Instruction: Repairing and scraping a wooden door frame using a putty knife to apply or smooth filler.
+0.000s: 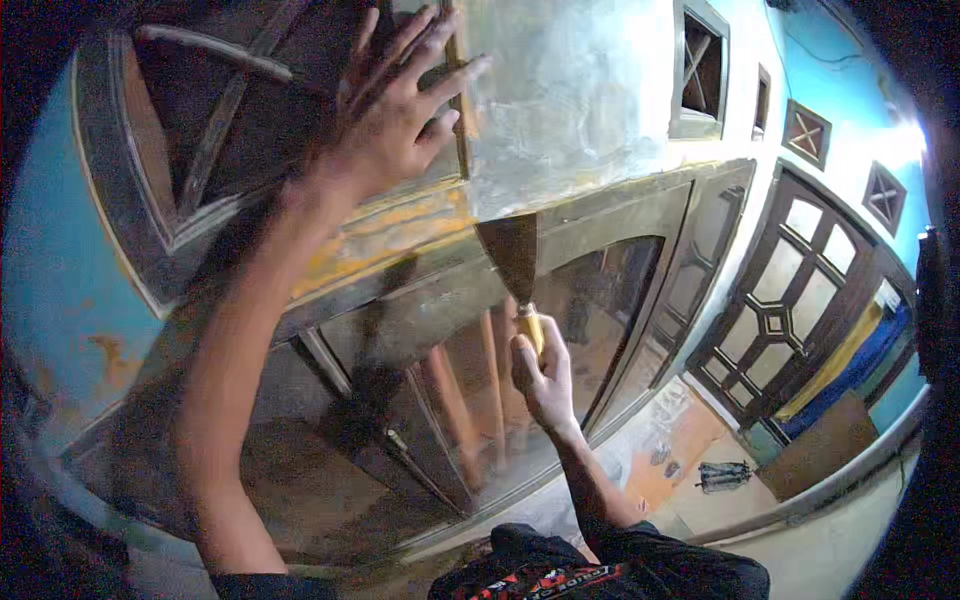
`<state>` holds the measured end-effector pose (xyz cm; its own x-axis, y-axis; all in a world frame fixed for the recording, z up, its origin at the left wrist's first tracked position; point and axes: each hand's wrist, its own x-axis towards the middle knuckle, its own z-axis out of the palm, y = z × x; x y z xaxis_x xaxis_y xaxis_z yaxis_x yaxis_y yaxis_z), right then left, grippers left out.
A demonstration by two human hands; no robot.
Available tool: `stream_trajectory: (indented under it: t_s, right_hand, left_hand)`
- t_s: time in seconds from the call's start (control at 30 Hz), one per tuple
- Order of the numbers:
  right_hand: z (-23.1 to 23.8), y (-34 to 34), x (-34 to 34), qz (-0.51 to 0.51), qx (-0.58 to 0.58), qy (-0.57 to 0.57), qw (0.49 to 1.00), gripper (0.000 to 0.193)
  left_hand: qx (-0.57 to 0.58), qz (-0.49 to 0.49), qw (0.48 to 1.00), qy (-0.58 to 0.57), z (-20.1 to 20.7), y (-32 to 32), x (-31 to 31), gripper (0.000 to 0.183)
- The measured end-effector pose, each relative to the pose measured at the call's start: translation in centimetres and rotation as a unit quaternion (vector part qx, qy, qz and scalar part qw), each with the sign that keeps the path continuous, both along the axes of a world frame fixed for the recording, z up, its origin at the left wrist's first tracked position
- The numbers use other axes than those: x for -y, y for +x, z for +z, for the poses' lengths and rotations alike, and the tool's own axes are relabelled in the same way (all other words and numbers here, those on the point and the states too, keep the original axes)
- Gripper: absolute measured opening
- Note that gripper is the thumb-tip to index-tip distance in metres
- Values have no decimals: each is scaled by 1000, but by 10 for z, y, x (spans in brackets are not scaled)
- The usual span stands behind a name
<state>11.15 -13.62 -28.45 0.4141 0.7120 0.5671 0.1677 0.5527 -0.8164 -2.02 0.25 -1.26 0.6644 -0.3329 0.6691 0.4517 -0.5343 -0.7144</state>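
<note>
One scraper (513, 258): dark flared blade, yellow handle (533, 335); located mid-view, before the wooden lintel (620, 212). Held in the right hand (550, 388), its fingers closed round the handle. Long axis nearly upright in view, top leaning slightly left; blade lies above and a little left of the grip, its broad edge toward the lower border of the patchy grey-white wall (570, 90); whether the edge touches cannot be told. One left hand (398, 125): no object in it, fingers spread, above and left of the blade, beside the window frame (460, 135); contact unclear. Of the two hands, the right is nearer the blade.
</note>
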Motion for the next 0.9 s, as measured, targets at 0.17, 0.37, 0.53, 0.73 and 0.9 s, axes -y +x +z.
stream_trajectory:
  t_s: [0.17,0.37,0.53,0.73,0.9]
  right_hand:
    - [10,47,6,-80,-41,-12,996,38]
    - [21,79,-21,-158,-9,50,986,29]
    - [33,74,-17,-10,-90,19,996,30]
    - [62,89,-28,61,-97,-12,993,30]
    - [103,99,-51,62,-50,42,996,31]
  left_hand:
    - [6,4,1000,-27,-4,0,3,51]
    - [-34,33,999,-10,2,-2,8,55]
    - [-36,49,998,-8,0,-1,8,56]
    - [-37,56,998,-17,2,2,15,56]
    - [-20,35,999,-10,12,23,21,59]
